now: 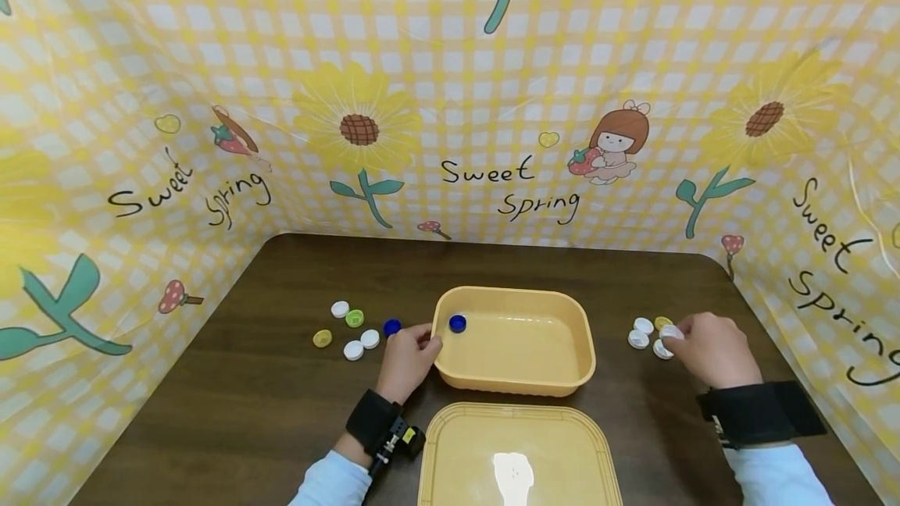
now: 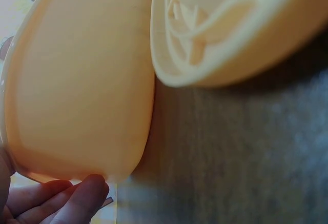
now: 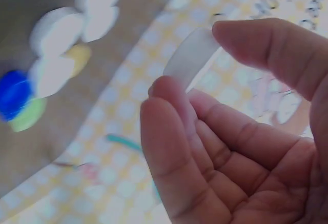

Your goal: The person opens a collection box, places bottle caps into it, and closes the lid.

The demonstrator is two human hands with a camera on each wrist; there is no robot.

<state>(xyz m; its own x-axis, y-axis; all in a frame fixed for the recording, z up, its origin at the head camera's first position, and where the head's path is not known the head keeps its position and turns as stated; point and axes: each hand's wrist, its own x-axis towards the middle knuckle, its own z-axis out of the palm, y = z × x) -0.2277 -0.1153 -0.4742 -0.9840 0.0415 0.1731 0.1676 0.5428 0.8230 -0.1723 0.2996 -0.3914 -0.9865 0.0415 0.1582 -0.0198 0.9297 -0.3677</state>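
Pinching white bottle cap (image 1: 671, 332) in right hand (image 1: 719, 354) fingers. Left hand (image 1: 406, 361) at left rim of yellow tub (image 1: 516, 390), can't tell if gripping. Blue cap (image 1: 458, 324) inside.

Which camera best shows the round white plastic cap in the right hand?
The right wrist view: the round white plastic cap appears large there, pinched by the right hand. The head view shows it small and partly hidden by that hand; the left wrist view does not show it.
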